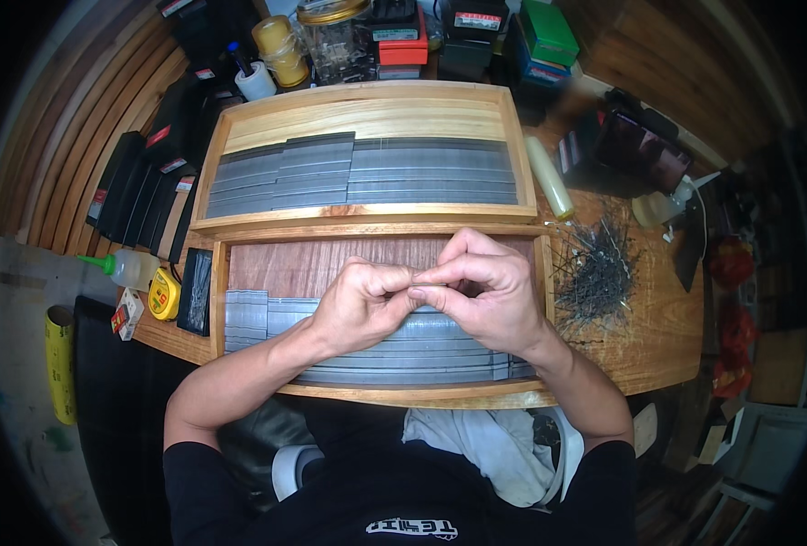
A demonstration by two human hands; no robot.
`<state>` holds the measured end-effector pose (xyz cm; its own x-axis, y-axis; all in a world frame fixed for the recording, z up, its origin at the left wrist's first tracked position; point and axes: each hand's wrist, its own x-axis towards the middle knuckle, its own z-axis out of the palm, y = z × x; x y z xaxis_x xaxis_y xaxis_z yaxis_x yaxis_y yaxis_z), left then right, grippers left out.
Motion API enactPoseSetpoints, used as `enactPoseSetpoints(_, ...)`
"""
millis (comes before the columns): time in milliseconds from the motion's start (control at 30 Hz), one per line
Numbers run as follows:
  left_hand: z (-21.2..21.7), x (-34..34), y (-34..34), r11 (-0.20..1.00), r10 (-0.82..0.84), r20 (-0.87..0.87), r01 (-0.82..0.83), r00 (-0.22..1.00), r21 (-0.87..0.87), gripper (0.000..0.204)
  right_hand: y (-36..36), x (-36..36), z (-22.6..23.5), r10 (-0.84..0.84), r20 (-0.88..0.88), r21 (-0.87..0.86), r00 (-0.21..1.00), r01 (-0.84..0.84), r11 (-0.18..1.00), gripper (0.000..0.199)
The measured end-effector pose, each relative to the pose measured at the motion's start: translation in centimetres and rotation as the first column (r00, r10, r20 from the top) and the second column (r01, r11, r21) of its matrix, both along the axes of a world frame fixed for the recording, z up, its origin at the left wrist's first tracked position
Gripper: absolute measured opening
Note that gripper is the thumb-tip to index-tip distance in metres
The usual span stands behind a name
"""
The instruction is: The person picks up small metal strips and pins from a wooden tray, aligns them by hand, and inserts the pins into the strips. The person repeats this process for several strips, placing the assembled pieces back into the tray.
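a thin grey metal strip (431,289) lies level between the fingertips of both hands, pinched at the middle and mostly hidden by them — it sits just above the near wooden tray (380,394), over rows of similar grey strips (394,350).

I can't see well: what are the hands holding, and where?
Both hands, left hand and right hand, pinch a thin grey strip between their fingers, one at each end.
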<state>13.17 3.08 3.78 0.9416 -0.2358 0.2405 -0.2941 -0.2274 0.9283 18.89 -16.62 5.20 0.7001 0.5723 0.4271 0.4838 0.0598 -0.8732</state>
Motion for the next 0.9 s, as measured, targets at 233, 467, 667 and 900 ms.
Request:
enactPoseSetpoints(233, -0.90, -0.01, 0.51, 1.000, -0.018, -0.027, 0.018, 0.999, 0.014, 0.010, 0.10, -0.10, -0.09, -0.017, 0.021, 0.020, 1.000, 0.017, 1.000, 0.016)
enactPoseSetpoints(467, -0.83, -0.10, 0.51, 1.000, -0.007, -0.050, 0.007, 0.999, -0.009, 0.011, 0.05, -0.11, 0.13, -0.027, 0.001, 0.035, 1.000, 0.026, 0.999, 0.016)
enactPoseSetpoints(667, -0.47, -0.08, 0.52, 1.000, -0.013, -0.050, 0.013, 0.999, 0.011, 0.015, 0.00, -0.05, 0.12, -0.026, 0.010, 0.032, 1.000, 0.025, 0.999, 0.015)
enactPoseSetpoints(900, -0.74, -0.10, 0.46, 1.000, -0.017, -0.043, 0.017, 0.999, -0.006, 0.016, -0.14, -0.06, 0.15, -0.012, -0.004, 0.016, 1.000, 0.012, 1.000, 0.013)
